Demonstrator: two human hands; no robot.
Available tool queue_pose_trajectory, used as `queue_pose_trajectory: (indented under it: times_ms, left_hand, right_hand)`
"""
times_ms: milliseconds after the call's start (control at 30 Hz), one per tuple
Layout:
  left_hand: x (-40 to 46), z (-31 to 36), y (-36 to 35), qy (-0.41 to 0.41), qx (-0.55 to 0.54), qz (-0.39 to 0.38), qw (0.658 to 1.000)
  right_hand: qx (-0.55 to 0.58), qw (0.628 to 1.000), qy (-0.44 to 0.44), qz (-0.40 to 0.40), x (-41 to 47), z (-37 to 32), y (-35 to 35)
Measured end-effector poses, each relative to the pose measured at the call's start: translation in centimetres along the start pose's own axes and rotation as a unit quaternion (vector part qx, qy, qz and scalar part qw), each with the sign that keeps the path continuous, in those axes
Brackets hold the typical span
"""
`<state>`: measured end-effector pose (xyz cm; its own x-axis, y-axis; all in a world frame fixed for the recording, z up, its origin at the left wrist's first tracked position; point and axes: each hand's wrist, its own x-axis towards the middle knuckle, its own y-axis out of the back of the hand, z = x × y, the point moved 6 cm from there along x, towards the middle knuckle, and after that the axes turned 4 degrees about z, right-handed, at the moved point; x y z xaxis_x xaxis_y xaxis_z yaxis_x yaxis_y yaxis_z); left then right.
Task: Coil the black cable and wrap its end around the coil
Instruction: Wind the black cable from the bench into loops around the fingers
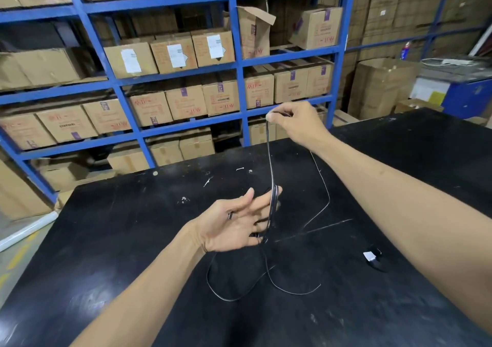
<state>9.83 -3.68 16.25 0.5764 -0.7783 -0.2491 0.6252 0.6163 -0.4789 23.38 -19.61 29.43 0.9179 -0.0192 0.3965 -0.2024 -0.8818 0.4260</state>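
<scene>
A thin black cable (pixel 270 157) runs taut between my two hands above the black table (pixel 133 240). My left hand (pixel 234 224) is palm up with fingers spread, and several turns of the cable loop over its fingertips; a small black connector end lies on the palm. My right hand (pixel 295 124) is raised higher and pinches the cable between thumb and fingers. From the left hand, slack cable drops onto the table in loose loops and trails right toward a small black plug with a white label (pixel 372 257).
Blue metal shelving (pixel 234 62) filled with cardboard boxes stands behind the table's far edge. More stacked boxes and a blue machine (pixel 466 94) are at the right. The tabletop carries small white scraps and scuffs.
</scene>
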Motion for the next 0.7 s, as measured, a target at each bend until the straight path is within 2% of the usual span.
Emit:
queue_pose_trajectory:
  times_ms: [133,233,367,467,567,700]
  left_hand:
    - [-1.0,4.6,-1.8,-0.117,-0.05,-0.045,0.991]
    - [-2.1,9.3,-0.1,-0.222,-0.066,0.053,0.971]
    - [-3.1,11.7,5.2,-0.278,-0.09,0.188,0.937]
    - [-3.4,10.9,8.6,-0.265,-0.071,0.22,0.936]
    - [-2.9,8.1,10.5,-0.185,-0.006,0.244,0.952]
    - [-1.1,4.0,9.8,-0.068,0.077,0.238,0.966]
  right_hand:
    - [-0.102,0.983,-0.017,-0.154,-3.1,4.9,-3.2]
    - [-0.074,0.971,-0.041,-0.223,-7.2,6.5,-5.8]
    - [0.006,0.958,-0.074,-0.278,-10.9,5.3,-7.2]
    - [-0.064,0.95,-0.047,-0.303,-11.0,3.5,-5.6]
    - [-0.121,0.943,-0.029,-0.308,-9.0,1.0,-2.7]
    - [-0.135,0.959,0.027,-0.247,-4.5,-3.0,0.8]
